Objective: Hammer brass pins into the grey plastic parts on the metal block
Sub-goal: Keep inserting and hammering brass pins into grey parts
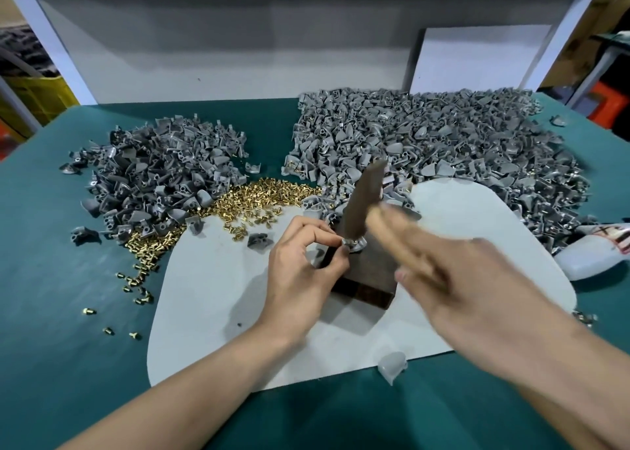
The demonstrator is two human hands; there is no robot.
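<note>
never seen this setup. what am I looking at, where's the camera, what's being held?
There is no machine here: a person works with bare hands. The single picture comes from a wide-angle camera worn on their head. It looks forward and down, so both forearms come in from the bottom edge.

The left hand pinches a small grey part on top of a dark metal block. The right hand, blurred by motion, holds a hammer whose head is down at that part.

The block stands on a white mat laid over a green table cover. Behind it, loose brass pins lie between two heaps of grey parts: a smaller left heap and a larger right heap.
</note>
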